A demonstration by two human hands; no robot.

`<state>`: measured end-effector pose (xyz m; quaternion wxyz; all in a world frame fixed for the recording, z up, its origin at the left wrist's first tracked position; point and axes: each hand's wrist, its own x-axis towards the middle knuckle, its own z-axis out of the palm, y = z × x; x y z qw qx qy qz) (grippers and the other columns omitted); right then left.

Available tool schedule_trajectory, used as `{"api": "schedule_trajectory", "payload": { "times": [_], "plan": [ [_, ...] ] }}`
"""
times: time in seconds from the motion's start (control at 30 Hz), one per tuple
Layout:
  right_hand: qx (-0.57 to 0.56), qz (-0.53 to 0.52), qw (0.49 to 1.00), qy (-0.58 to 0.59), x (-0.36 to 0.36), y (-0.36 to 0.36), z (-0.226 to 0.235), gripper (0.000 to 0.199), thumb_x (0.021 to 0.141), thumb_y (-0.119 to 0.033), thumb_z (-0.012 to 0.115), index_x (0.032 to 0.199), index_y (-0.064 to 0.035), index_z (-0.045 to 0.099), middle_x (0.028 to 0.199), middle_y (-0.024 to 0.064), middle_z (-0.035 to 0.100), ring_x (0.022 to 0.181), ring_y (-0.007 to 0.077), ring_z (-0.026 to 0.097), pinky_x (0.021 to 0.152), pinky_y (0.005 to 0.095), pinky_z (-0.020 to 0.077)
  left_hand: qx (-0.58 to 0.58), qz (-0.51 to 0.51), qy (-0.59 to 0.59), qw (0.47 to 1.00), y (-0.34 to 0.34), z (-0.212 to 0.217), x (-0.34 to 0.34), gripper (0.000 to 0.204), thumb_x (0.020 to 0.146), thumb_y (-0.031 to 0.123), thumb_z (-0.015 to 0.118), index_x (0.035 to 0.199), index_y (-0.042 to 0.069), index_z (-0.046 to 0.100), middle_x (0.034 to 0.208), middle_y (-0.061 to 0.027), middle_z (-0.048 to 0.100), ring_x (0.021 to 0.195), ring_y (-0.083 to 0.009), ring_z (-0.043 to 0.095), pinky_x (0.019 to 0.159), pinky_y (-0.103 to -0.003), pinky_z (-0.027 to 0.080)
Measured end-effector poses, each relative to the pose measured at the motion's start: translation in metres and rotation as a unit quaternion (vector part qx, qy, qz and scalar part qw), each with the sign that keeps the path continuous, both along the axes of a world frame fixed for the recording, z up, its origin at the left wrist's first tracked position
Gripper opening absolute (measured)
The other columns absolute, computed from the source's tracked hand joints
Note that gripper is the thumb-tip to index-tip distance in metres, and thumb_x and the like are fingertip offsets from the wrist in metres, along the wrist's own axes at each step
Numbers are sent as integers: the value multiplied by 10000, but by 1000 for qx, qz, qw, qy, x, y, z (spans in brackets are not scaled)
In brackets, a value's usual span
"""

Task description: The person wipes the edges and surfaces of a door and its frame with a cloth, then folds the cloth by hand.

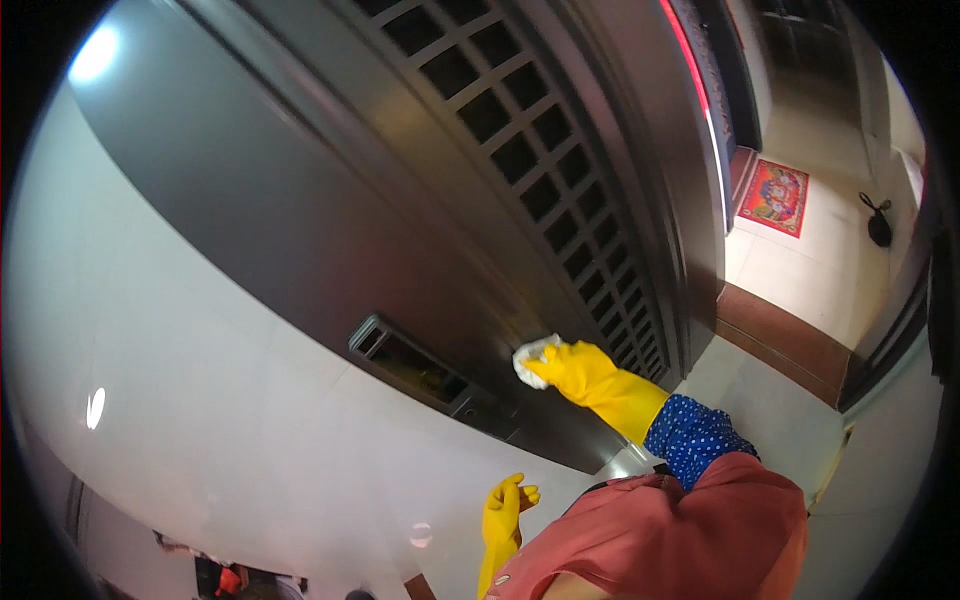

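My right hand (580, 372), in a yellow rubber glove, presses a white cloth (530, 358) against a dark metal door (300, 200). The cloth touches the door just below its lattice grille (540, 150) and to the right of a recessed black lock panel (412, 368). My left hand (505, 508), also in a yellow glove, hangs lower down with its fingers loosely apart and nothing in it, close to the white wall. A blue dotted sleeve cover and a pink garment fill the lower right.
A glossy white wall (200, 400) runs along the left of the door. Beyond the door frame lies a pale tiled floor with a brown threshold strip (780, 340), a red patterned mat (775, 196) and a small black object (878, 226).
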<state>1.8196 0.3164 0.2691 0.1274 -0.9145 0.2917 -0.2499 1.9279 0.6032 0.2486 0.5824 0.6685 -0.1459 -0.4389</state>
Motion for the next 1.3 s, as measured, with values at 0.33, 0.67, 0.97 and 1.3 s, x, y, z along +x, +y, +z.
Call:
{"api": "schedule_trajectory", "payload": {
  "times": [0.33, 0.67, 0.97, 1.3],
  "plan": [
    [-94, 8, 958, -272, -19, -77, 163, 562, 818, -145, 654, 1366, -194, 538, 1094, 153, 617, 898, 394, 640, 761, 441, 539, 32, -17, -31, 999, -9, 12, -19, 340, 1019, 262, 557, 1225, -6, 594, 1015, -163, 697, 905, -243, 693, 920, -377, 541],
    [564, -27, 716, -410, -46, -67, -4, 470, 973, -488, 489, 1209, -117, 657, 1168, 150, 685, 1053, 348, 642, 942, 407, 480, 46, 14, -17, 999, -39, 3, -36, 300, 1028, 237, 530, 1183, -3, 623, 938, -143, 702, 839, -223, 694, 854, -355, 557],
    [237, -172, 903, -316, -109, -155, -42, 431, 851, -74, 605, 1279, -106, 634, 1182, 148, 677, 1140, 296, 633, 976, 349, 477, 107, -14, 12, 994, -31, -11, -42, 326, 1030, 257, 533, 1193, -12, 618, 952, -152, 705, 811, -218, 694, 840, -343, 567],
    [69, -165, 951, -251, -49, -203, 17, 326, 962, -366, 417, 1092, -123, 591, 939, 151, 646, 892, 200, 653, 802, 335, 491, 93, 3, -9, 996, -61, -3, -53, 321, 1037, 228, 513, 1220, -17, 611, 968, -144, 703, 843, -215, 692, 844, -342, 561]
  ]
}}
